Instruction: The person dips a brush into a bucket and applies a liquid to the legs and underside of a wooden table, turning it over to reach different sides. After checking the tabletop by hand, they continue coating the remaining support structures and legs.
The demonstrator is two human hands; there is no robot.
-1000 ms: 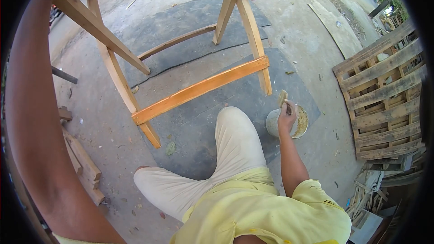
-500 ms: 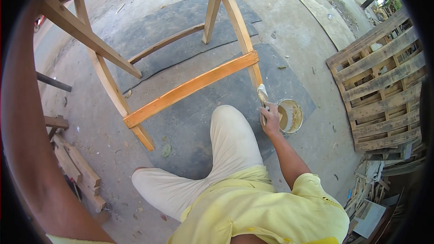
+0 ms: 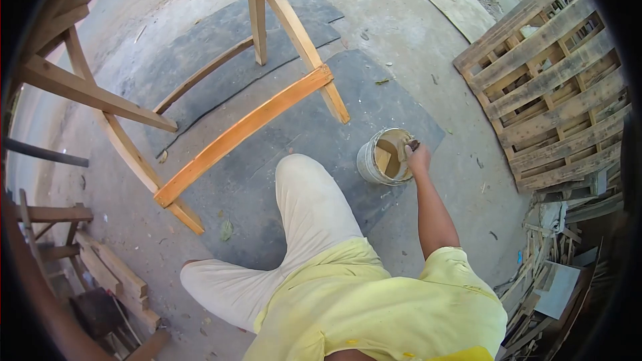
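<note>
My right hand (image 3: 418,159) is closed around the dark handle of a paintbrush (image 3: 412,144) at the right rim of a bucket (image 3: 367,164). The brush's head points down into the bucket and is partly hidden. Inside the bucket are a tan, muddy-looking coating and a pale flat piece. Left of it stands a wooden furniture frame with an orange-tinted crossbar (image 3: 244,135) joining two paler legs (image 3: 297,27). My left arm (image 3: 40,287) shows blurred along the left edge; its hand is out of view.
Dark sheets (image 3: 314,140) lie on the concrete ground under the frame and bucket. A wooden pallet (image 3: 548,93) leans at the right, above scrap wood (image 3: 548,294). Wooden blocks (image 3: 117,267) are stacked at the lower left. My bent knee (image 3: 301,174) is close to the crossbar.
My right hand has brought the paintbrush away from the frame's right leg end, over to the bucket. The camera view has shifted, so the frame appears farther left.
</note>
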